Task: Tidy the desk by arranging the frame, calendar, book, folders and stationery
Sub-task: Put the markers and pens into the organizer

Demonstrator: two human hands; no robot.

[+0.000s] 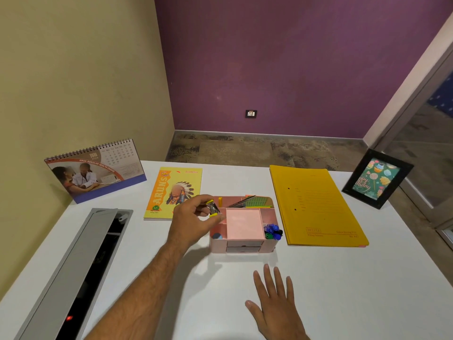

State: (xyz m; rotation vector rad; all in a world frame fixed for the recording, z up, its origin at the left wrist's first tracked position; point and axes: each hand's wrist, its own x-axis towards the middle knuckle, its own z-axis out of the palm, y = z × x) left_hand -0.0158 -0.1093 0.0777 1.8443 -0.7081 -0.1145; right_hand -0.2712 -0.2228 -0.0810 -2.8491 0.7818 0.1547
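Note:
A pink desk organiser [245, 249] stands mid-desk, holding blue pens [272, 231], green sticky notes and a metal clip. My left hand [193, 222] grips a small yellow and silver staple remover [213, 208] over the organiser's left compartments. My right hand [274, 298] rests flat and open on the desk in front of the organiser. A desk calendar [95, 170] stands at the back left. Beside it lies a yellow notebook [175, 190]. Yellow folders [316, 204] lie to the organiser's right, and a black picture frame [377, 179] stands at the far right.
A grey cable tray [81, 266] with its lid raised runs along the desk's left side, a red light glowing inside. The white desk [343, 290] ends at the far edge; beyond it lie floor, purple wall and a wall socket [251, 114].

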